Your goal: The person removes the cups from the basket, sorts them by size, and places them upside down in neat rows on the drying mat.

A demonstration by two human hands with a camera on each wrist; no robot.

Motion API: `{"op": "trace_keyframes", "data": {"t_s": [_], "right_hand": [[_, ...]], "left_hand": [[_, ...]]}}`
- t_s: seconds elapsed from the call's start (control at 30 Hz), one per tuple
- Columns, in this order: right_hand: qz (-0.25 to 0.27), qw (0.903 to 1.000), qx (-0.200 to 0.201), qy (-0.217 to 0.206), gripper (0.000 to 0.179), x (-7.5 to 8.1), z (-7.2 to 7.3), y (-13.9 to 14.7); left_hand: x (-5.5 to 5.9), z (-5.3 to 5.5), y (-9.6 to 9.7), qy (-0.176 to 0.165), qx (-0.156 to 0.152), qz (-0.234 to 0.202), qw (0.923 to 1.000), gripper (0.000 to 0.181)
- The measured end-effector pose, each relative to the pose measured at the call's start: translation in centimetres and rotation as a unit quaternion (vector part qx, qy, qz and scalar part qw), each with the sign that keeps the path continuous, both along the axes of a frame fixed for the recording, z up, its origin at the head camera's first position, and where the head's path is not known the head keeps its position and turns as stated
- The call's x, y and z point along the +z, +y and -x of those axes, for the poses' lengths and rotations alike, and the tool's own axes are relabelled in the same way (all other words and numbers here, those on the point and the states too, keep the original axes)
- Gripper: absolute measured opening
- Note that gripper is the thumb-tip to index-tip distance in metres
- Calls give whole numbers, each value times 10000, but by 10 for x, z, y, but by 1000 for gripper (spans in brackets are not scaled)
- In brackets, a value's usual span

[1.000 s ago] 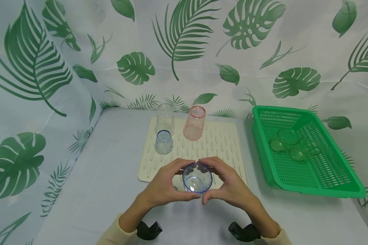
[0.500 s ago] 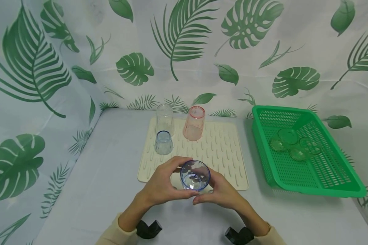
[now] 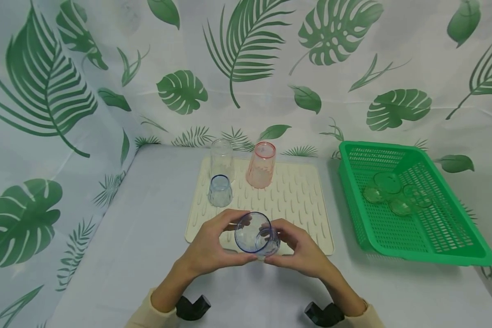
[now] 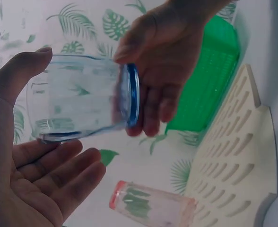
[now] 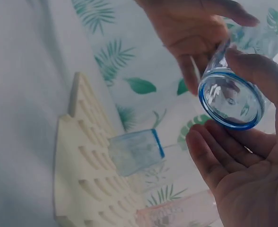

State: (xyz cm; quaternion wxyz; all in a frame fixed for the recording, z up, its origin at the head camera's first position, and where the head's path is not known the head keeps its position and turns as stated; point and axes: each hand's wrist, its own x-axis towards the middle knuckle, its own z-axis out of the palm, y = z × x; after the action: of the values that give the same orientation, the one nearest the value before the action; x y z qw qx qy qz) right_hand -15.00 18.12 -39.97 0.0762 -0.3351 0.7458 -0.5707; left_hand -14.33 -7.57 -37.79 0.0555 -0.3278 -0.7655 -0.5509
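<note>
A clear glass tumbler with a blue rim (image 3: 252, 232) is held between both hands, above the near edge of the cream drying mat (image 3: 289, 200). It lies tilted, mouth toward the left and base toward the right. My left hand (image 3: 207, 246) grips the mouth end with thumb and fingers. At the base end, my right hand (image 3: 305, 250) pinches it; the thumb lies close to the thick blue base (image 5: 231, 101) in the right wrist view. On the mat stand a small blue-rimmed glass (image 3: 220, 191), a tall clear glass (image 3: 222, 157) and a pink glass (image 3: 261, 166).
A green plastic basket (image 3: 365, 218) stands to the right with several clear round glass pieces (image 3: 399, 205) inside. A leaf-printed white sheet (image 3: 266, 105) hangs behind the pale table (image 3: 147, 196).
The tumbler has turned from mouth-up to tilted, its mouth swinging left. My right hand has shifted its hold toward the base, and my left hand has moved slightly left.
</note>
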Motion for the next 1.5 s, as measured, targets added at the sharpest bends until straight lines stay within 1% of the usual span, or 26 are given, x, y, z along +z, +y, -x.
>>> {"op": "trace_keyframes", "data": {"t_s": [0.17,0.27,0.4,0.5,0.6,0.73,0.9,1.1,1.17,1.3,1.43,1.5], "right_hand": [[59,9999,-120,54,62,9,1,10],[236,9994,-185,147,64,12,2,13],[751,9966,-91,325,67,14,4,13],[1176,9925,18,339,68,15,4,11],[1482,9886,75,260,65,15,5,7],[1641,9862,21,228,60,15,5,1],[1655,9851,-33,470,59,17,8,-3],[1890,9797,157,650,58,21,13,-6],[1970,9778,184,683,57,23,15,-6],[2059,9756,44,762,57,26,20,-5],[2158,9725,-119,872,57,28,26,-4],[2189,9715,-215,890,57,28,30,-3]], "left_hand": [[-4,-1,-4,-153,44,67,9999,75],[-6,-2,-3,-349,62,120,9993,74],[-10,-4,-1,-606,121,257,9978,72],[-13,-5,1,-730,147,377,9965,72],[-15,-6,3,-834,173,481,9952,71],[-16,-7,3,-871,177,614,9942,71],[-18,-7,3,-799,155,818,9933,71],[-20,-6,0,-800,214,931,9922,72],[-22,-6,-3,-805,291,935,9919,74],[-25,-8,-11,-868,610,1092,9883,77],[-30,-10,-20,-965,1073,1345,9804,77],[-33,-10,-26,-956,1304,1452,9761,77]]}}
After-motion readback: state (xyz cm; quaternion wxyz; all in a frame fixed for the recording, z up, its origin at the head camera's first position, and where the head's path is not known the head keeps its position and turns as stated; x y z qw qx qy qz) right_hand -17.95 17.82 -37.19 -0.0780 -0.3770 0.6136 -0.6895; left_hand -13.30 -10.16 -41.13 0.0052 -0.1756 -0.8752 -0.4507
